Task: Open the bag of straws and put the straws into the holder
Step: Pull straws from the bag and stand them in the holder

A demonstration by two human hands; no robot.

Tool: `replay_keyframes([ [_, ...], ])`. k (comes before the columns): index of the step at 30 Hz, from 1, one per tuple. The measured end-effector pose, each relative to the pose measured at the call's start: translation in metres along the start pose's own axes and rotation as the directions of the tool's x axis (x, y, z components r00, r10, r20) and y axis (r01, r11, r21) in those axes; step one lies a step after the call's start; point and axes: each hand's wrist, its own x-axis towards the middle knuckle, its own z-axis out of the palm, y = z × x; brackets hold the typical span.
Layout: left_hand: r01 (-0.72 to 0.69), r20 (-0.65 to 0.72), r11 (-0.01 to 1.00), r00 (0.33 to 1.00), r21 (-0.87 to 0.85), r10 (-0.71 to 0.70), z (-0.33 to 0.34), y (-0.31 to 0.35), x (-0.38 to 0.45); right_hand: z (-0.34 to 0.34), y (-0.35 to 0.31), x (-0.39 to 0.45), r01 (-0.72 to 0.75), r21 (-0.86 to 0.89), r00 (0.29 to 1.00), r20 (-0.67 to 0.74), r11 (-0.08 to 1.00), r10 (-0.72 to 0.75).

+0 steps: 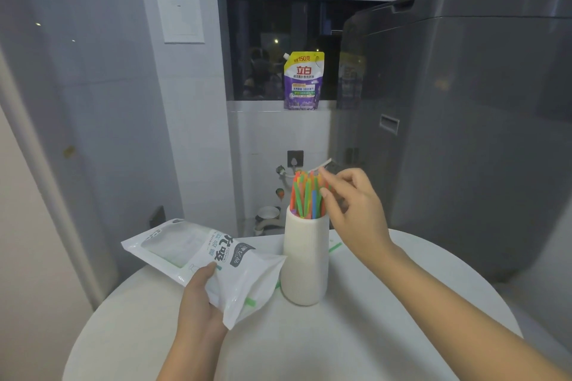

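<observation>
A cream cylindrical holder (305, 260) stands upright on the round white table (356, 334). A bunch of orange, green and blue straws (306, 195) sticks out of its top. My right hand (356, 210) hovers at the right of the bunch, index fingertip at the straw tops and thumb against their side, the other fingers loosely curled. A thin white strip (320, 165) shows just above that fingertip; I cannot tell whether it is held. My left hand (201, 297) grips the white straw bag (210, 254), which lies tilted left of the holder, its corner touching it.
A green-edged strip (335, 247) lies on the table just right of the holder. A grey washing machine (464, 133) stands close at the right. A purple detergent pouch (304, 80) sits on the window sill behind. A wall with a switch is at the left.
</observation>
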Motion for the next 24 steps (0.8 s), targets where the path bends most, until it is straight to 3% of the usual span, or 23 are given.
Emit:
replay_keyframes([
  [5,-0.005,-0.009,1.0,1.0,0.0,0.005,-0.002,0.002,0.002,0.002,-0.002,-0.009,-0.018,-0.027,0.999,0.038,0.999,0.019],
  [9,-0.023,-0.034,1.0,0.999,-0.012,0.022,-0.008,0.011,0.001,0.008,-0.016,-0.019,0.091,-0.055,0.994,-0.049,0.994,-0.094],
  [13,-0.046,-0.085,0.999,0.995,-0.03,0.043,-0.019,0.023,-0.001,0.027,-0.029,-0.037,0.167,-0.057,0.985,-0.028,0.984,-0.169],
  [20,-0.071,-0.166,0.997,0.984,-0.006,0.069,-0.036,0.045,-0.007,0.071,-0.033,-0.074,0.145,0.086,0.94,0.298,0.986,-0.164],
  [24,-0.026,-0.188,0.999,0.982,0.034,0.032,-0.041,0.043,-0.007,0.104,-0.023,-0.087,0.036,0.012,0.837,0.546,0.999,-0.036],
])
